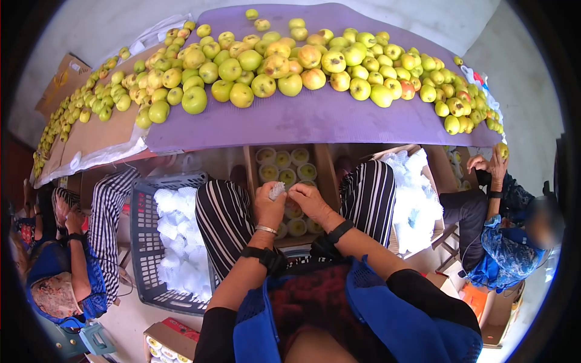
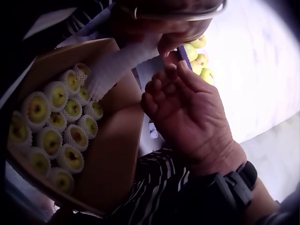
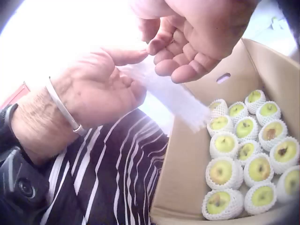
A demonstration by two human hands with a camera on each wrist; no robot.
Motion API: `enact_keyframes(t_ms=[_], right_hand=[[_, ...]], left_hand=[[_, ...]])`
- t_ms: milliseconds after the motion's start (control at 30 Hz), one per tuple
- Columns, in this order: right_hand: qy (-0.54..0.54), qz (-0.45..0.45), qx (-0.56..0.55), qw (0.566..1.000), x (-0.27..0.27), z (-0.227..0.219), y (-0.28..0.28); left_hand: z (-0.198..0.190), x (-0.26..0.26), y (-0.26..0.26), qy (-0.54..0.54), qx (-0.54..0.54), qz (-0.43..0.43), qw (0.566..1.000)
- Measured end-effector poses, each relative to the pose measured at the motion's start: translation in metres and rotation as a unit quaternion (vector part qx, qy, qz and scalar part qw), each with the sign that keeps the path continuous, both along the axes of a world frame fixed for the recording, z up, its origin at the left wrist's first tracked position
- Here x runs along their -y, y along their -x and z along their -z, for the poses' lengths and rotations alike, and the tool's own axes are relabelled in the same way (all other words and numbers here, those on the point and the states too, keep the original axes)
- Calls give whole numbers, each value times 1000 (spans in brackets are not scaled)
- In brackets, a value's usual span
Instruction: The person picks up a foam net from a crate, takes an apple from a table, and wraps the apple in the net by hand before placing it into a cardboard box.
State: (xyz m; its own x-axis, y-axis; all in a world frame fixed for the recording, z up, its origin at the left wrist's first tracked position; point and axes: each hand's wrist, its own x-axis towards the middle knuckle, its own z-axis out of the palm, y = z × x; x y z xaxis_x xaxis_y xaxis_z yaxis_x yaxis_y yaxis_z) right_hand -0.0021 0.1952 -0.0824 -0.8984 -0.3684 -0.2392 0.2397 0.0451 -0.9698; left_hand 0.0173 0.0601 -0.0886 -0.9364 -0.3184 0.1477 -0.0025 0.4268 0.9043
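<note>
A white foam net sleeve (image 1: 276, 191) is held in the left hand (image 1: 269, 207), its flattened length hanging toward the box in the left wrist view (image 2: 115, 68). The right hand (image 1: 310, 202) is just beside it, fingers loosely bent and palm showing in the left wrist view (image 2: 192, 110). In the right wrist view the fingertips of the right hand (image 3: 199, 35) are close to the thumb of the left hand (image 3: 96, 91); whether they touch the sleeve (image 3: 176, 98) cannot be told. Below, a cardboard box (image 1: 327, 175) holds several apples (image 1: 282, 159) in foam nets.
Loose apples (image 1: 242, 95) are spread across a purple-covered table (image 1: 315, 124) in front. A dark crate (image 1: 144, 242) of white nets stands left, a carton of nets (image 1: 411, 199) right. People sit on both sides; the right one (image 1: 499, 236) touches an apple (image 1: 502, 150).
</note>
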Motion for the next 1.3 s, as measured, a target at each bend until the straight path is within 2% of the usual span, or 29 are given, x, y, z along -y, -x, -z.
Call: enact_keyframes(t_ms=[33,67,133,167,233,333,433,500,633,767,867,933,1000,1033,1100,1233,1267,1300], right_hand=[[50,5,46,998,1,2,-1],[51,6,46,998,2,4,1],[103,63,59,991,5,6,5],[105,63,58,991,5,5,6],[98,51,55,992,5,3,7],[44,30,26,998,6,-4,5],[53,40,23,998,7,-1,5],[40,38,18,998,6,10,8],[25,35,47,998,4,-1,7],[53,47,59,996,4,5,8],[17,18,17,1000,5,9,7],[39,53,-13,998,5,19,9],[25,79,-34,996,1,20,12],[27,87,-36,995,3,19,10],[26,81,-27,996,1,16,10],[71,46,30,996,1,-6,12],[69,44,25,996,-1,-21,16],[22,66,-45,997,-4,-38,22]], left_hand=[[3,-1,0,-21,7,37,999],[6,-2,-1,-19,8,37,999],[4,-3,0,-215,34,97,971],[-1,-2,-1,-214,34,97,971],[-10,-1,-3,-327,123,98,932],[-5,-3,-4,-307,115,62,943],[2,-4,-3,-288,105,43,951],[6,-2,-1,-284,112,45,951],[7,3,0,-273,139,64,950],[2,-2,-1,-271,134,72,951],[8,-1,-3,-272,121,49,953],[18,3,-1,-297,171,16,939],[21,5,1,-383,237,-5,893],[17,6,1,-385,234,1,893],[10,7,-1,-525,220,-60,820],[4,6,2,-528,187,-81,824],[4,6,3,-489,200,-88,844],[5,5,2,-449,213,-96,862]])
